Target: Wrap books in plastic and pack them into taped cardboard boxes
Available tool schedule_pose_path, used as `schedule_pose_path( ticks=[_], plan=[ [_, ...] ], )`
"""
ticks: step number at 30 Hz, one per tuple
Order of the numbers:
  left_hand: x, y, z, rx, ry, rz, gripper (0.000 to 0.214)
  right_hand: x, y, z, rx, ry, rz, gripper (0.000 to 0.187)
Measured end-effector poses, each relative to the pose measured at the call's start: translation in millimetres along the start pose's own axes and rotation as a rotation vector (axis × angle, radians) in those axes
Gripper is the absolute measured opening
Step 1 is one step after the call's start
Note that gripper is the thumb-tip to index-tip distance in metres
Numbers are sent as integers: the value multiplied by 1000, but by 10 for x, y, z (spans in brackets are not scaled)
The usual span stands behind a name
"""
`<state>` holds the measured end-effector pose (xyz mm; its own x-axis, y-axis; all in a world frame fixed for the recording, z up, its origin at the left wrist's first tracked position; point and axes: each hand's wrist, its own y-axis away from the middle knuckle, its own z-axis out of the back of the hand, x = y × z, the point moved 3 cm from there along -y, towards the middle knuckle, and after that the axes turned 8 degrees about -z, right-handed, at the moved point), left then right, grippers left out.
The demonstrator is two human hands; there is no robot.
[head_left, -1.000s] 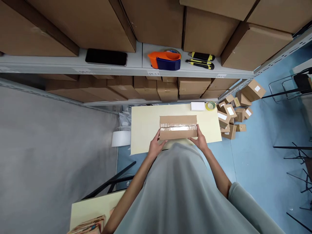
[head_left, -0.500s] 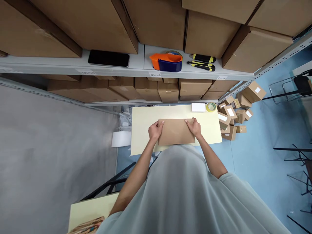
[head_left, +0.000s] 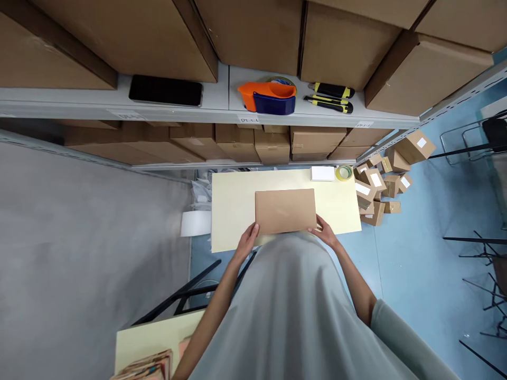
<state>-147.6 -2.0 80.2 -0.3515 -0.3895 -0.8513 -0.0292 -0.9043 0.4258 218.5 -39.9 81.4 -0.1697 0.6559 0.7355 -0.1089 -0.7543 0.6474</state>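
A closed brown cardboard box lies over the pale yellow tabletop, its near edge close to my body. My left hand holds the near left corner, with the thumb on top and the fingers at the side. At the near right corner, my right hand grips with the thumb along the near edge and fingers on the right side. The undersides of the box and of my fingers are hidden. Beyond the box are a white stack of labels or small box and a tape roll.
Overhead, a grey shelf carries large cartons, a black phone, an orange-and-blue tape dispenser and utility knives. Labelled parcels pile on the floor to the right. A second table stands at lower left.
Both hands have slid from the far corners of the box to its near corners. The box has shifted very slightly; the head view has tilted a little.
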Motion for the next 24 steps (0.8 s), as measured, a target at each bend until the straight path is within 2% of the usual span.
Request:
schedule_pose_path(
  ticks=[3, 5, 9, 12, 16, 20, 24],
  plan=[
    [7, 141, -129, 54, 121, 91, 85, -1, 109, -84, 44, 34, 43, 84],
    [-57, 139, -151, 23, 135, 86, 82, 109, 105, -90, -20, 46, 78, 72],
    [-283, 3, -32, -108, 29, -68, 79, 537, 36, 28, -187, 97, 209, 64],
    [-510, -150, 101, -180, -61, -214, 68, 935, -34, 128, -224, 203, 289, 58],
    [-736, -376, 184, -252, -209, -230, 54, 1279, -198, 158, -279, 403, 288, 54],
    [-770, -553, 114, -268, -260, -122, 45, 1264, -392, 86, -315, 510, 194, 57],
    [-704, -600, 39, -288, -231, -126, 47, 1143, -463, 64, -338, 449, 195, 68]
  ],
)
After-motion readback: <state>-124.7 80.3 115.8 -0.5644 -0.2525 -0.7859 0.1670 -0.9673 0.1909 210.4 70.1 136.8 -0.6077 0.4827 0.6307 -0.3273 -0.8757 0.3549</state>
